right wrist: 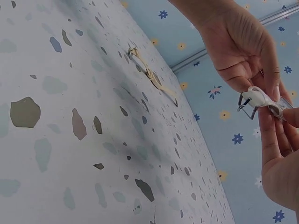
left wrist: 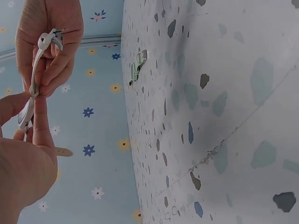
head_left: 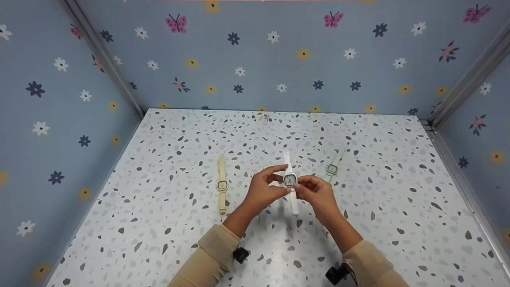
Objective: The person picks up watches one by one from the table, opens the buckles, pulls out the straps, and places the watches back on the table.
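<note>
A white wristwatch (head_left: pixel 290 180) with a square face is held above the table between both hands, its strap hanging lengthwise. My left hand (head_left: pixel 265 185) pinches it from the left, thumb low and index finger higher on the strap. From the right, my right hand (head_left: pixel 318 193) pinches the edge of the case between thumb and fingers. In the right wrist view the white watch's buckle end (right wrist: pixel 254 98) juts out past the fingers. Its strap (left wrist: pixel 36 70) looks bent edge-on in the left wrist view. Fingers partly cover the case in both wrist views.
A pale yellow watch (head_left: pixel 222 185) lies flat left of the hands. A pale green watch (head_left: pixel 332 169) lies slanted behind the right hand, partly hidden by it. The speckled white table (head_left: pixel 179 131) meets flowered blue panels (head_left: pixel 255 59) at the back and sides.
</note>
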`<action>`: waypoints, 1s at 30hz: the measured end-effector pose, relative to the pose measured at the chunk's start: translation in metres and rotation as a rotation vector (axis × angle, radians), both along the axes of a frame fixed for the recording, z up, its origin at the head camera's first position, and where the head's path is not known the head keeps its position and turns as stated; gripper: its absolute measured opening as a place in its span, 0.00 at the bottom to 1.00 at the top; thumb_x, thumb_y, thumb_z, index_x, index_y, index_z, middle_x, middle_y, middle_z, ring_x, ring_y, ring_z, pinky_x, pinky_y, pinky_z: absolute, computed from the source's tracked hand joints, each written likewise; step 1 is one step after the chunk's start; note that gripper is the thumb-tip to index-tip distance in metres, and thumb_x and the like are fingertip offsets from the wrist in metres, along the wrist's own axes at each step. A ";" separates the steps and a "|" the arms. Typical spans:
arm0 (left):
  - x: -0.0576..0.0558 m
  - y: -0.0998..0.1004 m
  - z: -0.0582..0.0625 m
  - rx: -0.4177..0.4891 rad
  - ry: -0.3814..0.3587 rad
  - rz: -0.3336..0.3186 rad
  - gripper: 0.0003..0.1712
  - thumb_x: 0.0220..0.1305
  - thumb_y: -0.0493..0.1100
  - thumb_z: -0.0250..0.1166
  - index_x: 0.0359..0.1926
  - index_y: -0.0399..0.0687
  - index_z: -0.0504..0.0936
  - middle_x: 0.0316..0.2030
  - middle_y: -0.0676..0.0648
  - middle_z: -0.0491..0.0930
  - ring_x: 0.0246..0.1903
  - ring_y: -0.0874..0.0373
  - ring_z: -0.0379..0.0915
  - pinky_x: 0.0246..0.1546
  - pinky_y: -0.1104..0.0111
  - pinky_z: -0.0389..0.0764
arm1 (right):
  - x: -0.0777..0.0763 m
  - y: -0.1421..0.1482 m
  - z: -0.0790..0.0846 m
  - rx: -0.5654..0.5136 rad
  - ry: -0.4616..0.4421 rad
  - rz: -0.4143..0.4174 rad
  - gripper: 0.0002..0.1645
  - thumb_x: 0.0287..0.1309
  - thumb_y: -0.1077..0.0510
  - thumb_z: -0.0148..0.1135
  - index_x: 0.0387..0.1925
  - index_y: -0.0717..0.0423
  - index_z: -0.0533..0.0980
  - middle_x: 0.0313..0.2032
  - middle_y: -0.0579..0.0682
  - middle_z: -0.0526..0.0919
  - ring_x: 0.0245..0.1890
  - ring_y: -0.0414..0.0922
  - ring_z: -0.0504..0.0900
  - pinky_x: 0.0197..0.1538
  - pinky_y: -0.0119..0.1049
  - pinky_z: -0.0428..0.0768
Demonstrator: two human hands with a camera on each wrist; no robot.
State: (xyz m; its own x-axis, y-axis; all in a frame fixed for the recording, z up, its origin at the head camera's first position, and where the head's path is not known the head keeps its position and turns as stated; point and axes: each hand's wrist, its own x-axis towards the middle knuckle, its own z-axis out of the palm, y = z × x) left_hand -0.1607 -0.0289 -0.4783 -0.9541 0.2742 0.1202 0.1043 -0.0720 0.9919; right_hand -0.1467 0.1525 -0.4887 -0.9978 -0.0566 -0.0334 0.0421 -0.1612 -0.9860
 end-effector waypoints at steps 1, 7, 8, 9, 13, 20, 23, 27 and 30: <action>0.000 0.000 0.000 -0.003 -0.004 0.004 0.33 0.52 0.30 0.73 0.61 0.47 0.77 0.54 0.46 0.77 0.47 0.53 0.77 0.43 0.62 0.84 | 0.000 0.000 0.000 -0.001 -0.002 0.001 0.10 0.58 0.68 0.66 0.42 0.69 0.79 0.35 0.58 0.82 0.34 0.48 0.82 0.39 0.38 0.85; 0.000 0.001 0.001 0.000 -0.018 0.020 0.35 0.50 0.28 0.73 0.62 0.44 0.77 0.57 0.43 0.75 0.48 0.53 0.74 0.41 0.64 0.84 | -0.001 0.001 -0.001 0.015 -0.026 0.013 0.11 0.58 0.67 0.67 0.42 0.68 0.79 0.35 0.57 0.82 0.33 0.47 0.82 0.39 0.38 0.85; 0.000 0.001 0.001 0.002 -0.021 0.022 0.35 0.50 0.27 0.73 0.62 0.44 0.77 0.58 0.43 0.75 0.48 0.53 0.74 0.41 0.64 0.84 | -0.001 0.001 -0.001 0.018 -0.029 0.016 0.11 0.58 0.67 0.67 0.43 0.68 0.79 0.35 0.57 0.82 0.33 0.47 0.82 0.39 0.38 0.85; 0.000 0.001 0.000 0.004 -0.023 0.022 0.35 0.50 0.27 0.73 0.61 0.44 0.77 0.58 0.43 0.74 0.48 0.53 0.74 0.41 0.64 0.84 | 0.000 0.001 -0.001 0.018 -0.032 0.018 0.12 0.58 0.67 0.67 0.43 0.69 0.79 0.35 0.57 0.82 0.33 0.47 0.82 0.39 0.38 0.85; -0.001 -0.001 -0.001 0.000 -0.022 0.019 0.34 0.49 0.29 0.74 0.61 0.43 0.78 0.58 0.45 0.74 0.48 0.54 0.73 0.40 0.65 0.84 | 0.001 0.002 -0.001 0.010 -0.042 0.035 0.14 0.58 0.67 0.67 0.45 0.71 0.78 0.36 0.58 0.82 0.35 0.48 0.82 0.41 0.41 0.85; -0.001 -0.006 -0.001 -0.018 -0.035 0.019 0.34 0.50 0.31 0.75 0.60 0.44 0.78 0.57 0.47 0.76 0.49 0.52 0.75 0.37 0.68 0.82 | 0.002 0.006 -0.001 0.031 -0.021 0.101 0.18 0.58 0.64 0.68 0.47 0.72 0.76 0.39 0.59 0.82 0.39 0.51 0.83 0.44 0.46 0.84; -0.003 -0.008 -0.001 -0.009 -0.052 0.018 0.34 0.50 0.30 0.74 0.61 0.44 0.78 0.56 0.45 0.76 0.48 0.52 0.76 0.37 0.68 0.82 | 0.001 0.009 -0.002 0.050 0.006 0.125 0.19 0.59 0.63 0.68 0.47 0.72 0.76 0.40 0.60 0.82 0.38 0.51 0.83 0.44 0.47 0.84; -0.005 -0.012 -0.002 -0.004 -0.067 0.026 0.35 0.49 0.28 0.74 0.61 0.42 0.77 0.57 0.43 0.75 0.49 0.51 0.76 0.37 0.68 0.83 | 0.000 0.014 -0.003 0.119 0.042 0.129 0.20 0.59 0.64 0.67 0.48 0.75 0.75 0.41 0.61 0.81 0.37 0.49 0.83 0.42 0.45 0.85; -0.007 -0.015 -0.004 -0.012 -0.074 0.034 0.36 0.48 0.28 0.74 0.62 0.42 0.77 0.58 0.43 0.75 0.49 0.51 0.76 0.37 0.68 0.83 | -0.002 0.017 -0.004 0.218 0.074 0.108 0.17 0.59 0.66 0.67 0.47 0.74 0.76 0.40 0.60 0.81 0.37 0.48 0.83 0.39 0.41 0.86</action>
State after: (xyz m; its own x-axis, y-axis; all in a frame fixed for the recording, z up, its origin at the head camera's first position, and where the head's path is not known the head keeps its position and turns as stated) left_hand -0.1678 -0.0434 -0.4821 -0.9689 0.2429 0.0464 0.0332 -0.0580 0.9978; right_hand -0.1489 0.1694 -0.4932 -0.9865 -0.1627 0.0164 -0.0260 0.0570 -0.9980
